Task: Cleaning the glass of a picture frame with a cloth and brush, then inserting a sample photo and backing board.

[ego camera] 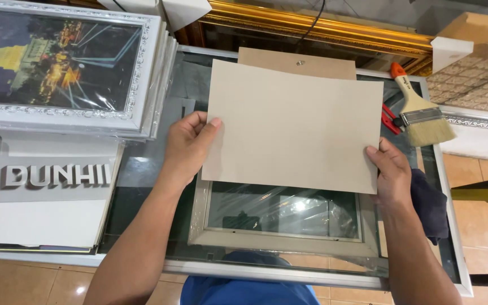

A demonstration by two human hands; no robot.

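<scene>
Left hand: your left hand (190, 141) is gripping the left edge of the beige cardboard sheet (295, 127), thumb lying on top, fingers curled under.
Right hand: your right hand (390, 172) is pinching the sheet's lower right corner, thumb on the upper face, the other fingers hidden beneath.
Cardboard sheet: you are holding it between both hands, a little tilted, over the far half of the pale picture frame (280, 237); whether it is touching the frame cannot be told.
Picture frame: it is lying flat on the glass-topped desk (450, 226), wrapped in clear film, its near rail and part of its glazing showing below the sheet.
Brown backing board: a brown backing board (297, 62) with a small metal hanger is peeking out just beyond the sheet's far edge.
Paintbrush: a paintbrush (419, 110) with an orange handle and pale bristles is lying on the desk to the right of the sheet, beside a red tool (390, 120).
Dark cloth: a dark blue cloth (430, 206) is sitting just right of your right hand.
Framed pictures: a stack of white-framed night-scene pictures (66, 65) is resting well left of the sheet.
Gold frame: an ornate gold frame (323, 28) is standing beyond the sheet, at the desk's far side.
</scene>
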